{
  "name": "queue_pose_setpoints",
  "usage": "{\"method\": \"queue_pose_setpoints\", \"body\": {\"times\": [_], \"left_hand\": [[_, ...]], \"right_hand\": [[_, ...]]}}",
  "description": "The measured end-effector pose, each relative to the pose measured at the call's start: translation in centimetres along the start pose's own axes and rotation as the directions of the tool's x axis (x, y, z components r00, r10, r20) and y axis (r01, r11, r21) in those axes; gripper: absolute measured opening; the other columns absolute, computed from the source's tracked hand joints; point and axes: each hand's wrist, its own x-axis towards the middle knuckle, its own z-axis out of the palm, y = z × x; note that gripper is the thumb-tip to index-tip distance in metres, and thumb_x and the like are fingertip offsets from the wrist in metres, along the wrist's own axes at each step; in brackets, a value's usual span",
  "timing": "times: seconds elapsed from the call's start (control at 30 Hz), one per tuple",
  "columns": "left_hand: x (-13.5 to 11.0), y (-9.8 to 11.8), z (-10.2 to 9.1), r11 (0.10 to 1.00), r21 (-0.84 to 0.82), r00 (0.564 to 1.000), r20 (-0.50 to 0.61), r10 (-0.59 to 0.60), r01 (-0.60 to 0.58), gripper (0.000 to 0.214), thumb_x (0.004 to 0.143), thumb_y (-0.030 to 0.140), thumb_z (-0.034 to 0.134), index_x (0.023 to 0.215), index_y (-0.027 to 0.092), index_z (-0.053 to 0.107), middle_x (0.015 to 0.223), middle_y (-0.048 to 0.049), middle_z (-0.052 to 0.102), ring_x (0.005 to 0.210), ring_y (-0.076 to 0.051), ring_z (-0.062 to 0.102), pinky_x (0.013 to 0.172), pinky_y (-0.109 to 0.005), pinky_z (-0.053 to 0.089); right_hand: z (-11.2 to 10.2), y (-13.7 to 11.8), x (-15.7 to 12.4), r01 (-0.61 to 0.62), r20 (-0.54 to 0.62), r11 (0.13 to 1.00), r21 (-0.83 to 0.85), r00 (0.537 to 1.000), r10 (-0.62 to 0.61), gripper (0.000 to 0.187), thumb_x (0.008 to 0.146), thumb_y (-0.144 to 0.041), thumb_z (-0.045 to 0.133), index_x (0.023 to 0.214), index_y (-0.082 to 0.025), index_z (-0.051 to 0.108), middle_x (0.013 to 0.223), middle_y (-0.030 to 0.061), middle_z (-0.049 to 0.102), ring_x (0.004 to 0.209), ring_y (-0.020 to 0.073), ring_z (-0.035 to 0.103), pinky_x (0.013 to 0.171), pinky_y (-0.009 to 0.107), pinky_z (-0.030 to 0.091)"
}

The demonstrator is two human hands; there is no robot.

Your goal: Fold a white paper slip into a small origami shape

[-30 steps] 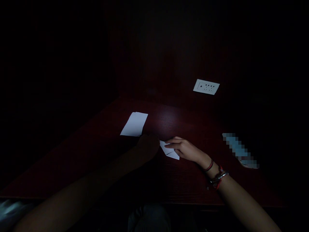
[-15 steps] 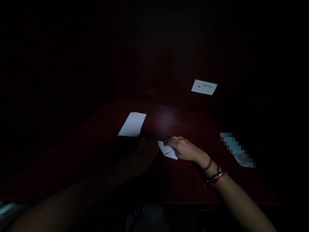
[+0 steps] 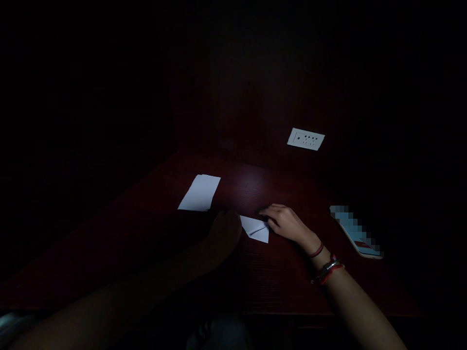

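Note:
A small white sheet of paper [image 3: 260, 234] lies on the dark red table with a flap folded across it. At its left end is my left hand [image 3: 226, 229], deep in shadow, fingers curled and closed on the paper's edge; the fingertips are hard to make out. My right hand [image 3: 283, 222] rests at the paper's upper right corner, palm down. Its fingers are loosely bent and reach past the top edge, with nothing seen between them. Beyond my left hand lies a stack of white paper sheets [image 3: 200, 193].
A phone [image 3: 359, 236], partly pixelated, lies on the table [image 3: 277, 277] to the right. A white socket plate [image 3: 305, 139] is set in the dark back wall. The table's front edge runs close to my body, and the surroundings are very dark.
My right hand has drawn back from the folded paper toward its right corner, uncovering more of the flap. My left hand stays at the left end. The whole view has shifted slightly.

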Motion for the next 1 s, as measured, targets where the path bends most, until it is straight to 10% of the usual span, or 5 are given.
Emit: {"method": "queue_pose_setpoints", "body": {"times": [1.0], "left_hand": [[-0.3, -0.7, 0.4, 0.999, -0.048, 1.000, 0.023, 0.009, -0.007, 0.032, 0.075, 0.013, 0.035, 0.105, 0.007, 0.045, 0.100, -0.0144, 0.051, 0.094, -0.025, 0.044, 0.077, -0.038, 0.030]], "right_hand": [[-0.1, 0.6, -0.5, 0.045, 0.171, 0.994, -0.101, 0.985, -0.028, 0.022, 0.075, -0.015, 0.039, 0.083, -0.017, 0.060, 0.081, 0.0049, 0.055, 0.080, 0.0140, 0.049, 0.072, 0.024, 0.035]]}}
